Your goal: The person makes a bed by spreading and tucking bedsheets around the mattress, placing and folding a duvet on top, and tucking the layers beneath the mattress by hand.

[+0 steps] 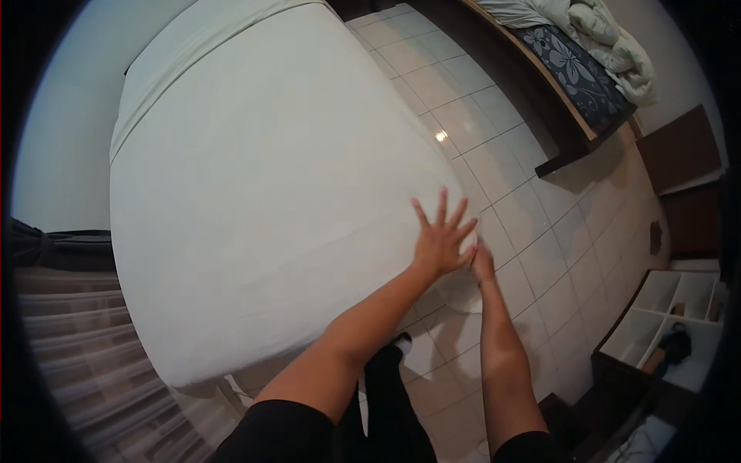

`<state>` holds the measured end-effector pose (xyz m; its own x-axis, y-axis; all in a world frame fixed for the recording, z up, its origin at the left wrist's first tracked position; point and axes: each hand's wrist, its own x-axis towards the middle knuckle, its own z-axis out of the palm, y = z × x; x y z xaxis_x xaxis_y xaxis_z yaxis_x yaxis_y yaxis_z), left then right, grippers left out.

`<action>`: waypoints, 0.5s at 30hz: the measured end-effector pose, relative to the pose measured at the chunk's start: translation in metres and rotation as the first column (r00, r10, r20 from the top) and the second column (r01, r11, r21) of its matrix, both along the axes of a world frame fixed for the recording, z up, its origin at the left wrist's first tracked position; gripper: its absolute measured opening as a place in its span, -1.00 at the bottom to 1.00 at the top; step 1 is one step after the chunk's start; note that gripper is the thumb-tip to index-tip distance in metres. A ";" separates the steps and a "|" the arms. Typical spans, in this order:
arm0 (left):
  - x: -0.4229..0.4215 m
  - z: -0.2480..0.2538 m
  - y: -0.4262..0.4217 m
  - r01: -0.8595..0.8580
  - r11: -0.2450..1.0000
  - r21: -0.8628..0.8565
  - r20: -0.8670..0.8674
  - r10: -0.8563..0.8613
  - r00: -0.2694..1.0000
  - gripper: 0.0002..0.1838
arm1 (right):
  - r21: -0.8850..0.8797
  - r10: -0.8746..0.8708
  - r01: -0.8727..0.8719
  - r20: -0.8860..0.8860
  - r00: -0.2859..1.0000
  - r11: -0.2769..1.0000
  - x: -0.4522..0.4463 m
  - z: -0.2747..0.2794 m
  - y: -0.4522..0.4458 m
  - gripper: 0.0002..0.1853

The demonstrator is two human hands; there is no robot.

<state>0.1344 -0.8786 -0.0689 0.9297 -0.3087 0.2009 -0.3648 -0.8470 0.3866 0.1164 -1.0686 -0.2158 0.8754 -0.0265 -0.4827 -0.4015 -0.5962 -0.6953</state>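
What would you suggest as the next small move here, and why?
Probably draw the white sheet gently downward with the right hand: it is at the sheet's corner, the left hand is spread open over the top, and faint creases remain visible.

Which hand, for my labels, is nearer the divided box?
Right. The right hand is beside the bed, toward the box; the left hand, farther off, is over the bed.

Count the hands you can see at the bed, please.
2. The left hand is spread on top of the white sheet, near the corner; the right hand is close beside it, at the sheet's edge, fingers partly hidden.
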 end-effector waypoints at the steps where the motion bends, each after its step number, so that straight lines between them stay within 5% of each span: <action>1: 0.006 -0.006 -0.018 0.086 0.993 0.082 -0.052 -0.082 0.995 -0.45 | -0.082 0.010 -0.012 -0.022 1.000 0.997 -0.035 -0.048 -0.019 -0.40; 3: 0.023 -0.017 -0.046 0.262 0.936 0.233 -0.159 -0.229 0.960 -0.40 | -0.029 -0.066 0.066 -0.011 0.998 0.997 -0.080 -0.127 -0.033 -0.45; 4: 0.027 -0.019 -0.050 0.243 0.942 0.231 -0.157 -0.210 0.965 -0.40 | -0.139 -0.093 0.091 -0.005 0.996 0.986 -0.080 -0.055 -0.017 -0.51; 6: 0.032 -0.018 -0.051 0.394 0.881 0.261 -0.327 -0.303 0.895 -0.38 | -0.014 -0.315 0.322 0.160 0.935 0.947 -0.081 -0.042 -0.004 -0.61; 11: 0.031 -0.031 -0.054 0.411 0.867 0.283 -0.314 -0.321 0.894 -0.38 | 0.078 -0.229 0.218 0.198 0.953 0.973 -0.069 -0.055 -0.028 -0.57; 13: 0.030 -0.047 -0.063 0.439 0.848 0.297 -0.318 -0.346 0.883 -0.44 | -0.140 -0.134 0.122 -0.079 0.988 0.983 -0.055 -0.073 -0.046 -0.56; 14: 0.031 -0.050 -0.065 0.429 0.850 0.307 -0.314 -0.335 0.888 -0.44 | -0.131 -0.123 0.113 -0.073 0.990 0.985 -0.041 -0.082 -0.050 -0.56; 15: 0.026 -0.051 -0.065 0.377 0.899 0.221 -0.227 -0.328 0.917 -0.48 | -0.205 0.110 -0.132 -0.114 0.987 0.970 -0.033 -0.089 -0.053 -0.57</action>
<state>0.1609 -0.9433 -0.1204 0.7625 -0.6408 -0.0892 -0.6027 -0.7536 0.2623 0.0834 -1.1216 -0.3043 0.8252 -0.0345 -0.5637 -0.3792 -0.7735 -0.5078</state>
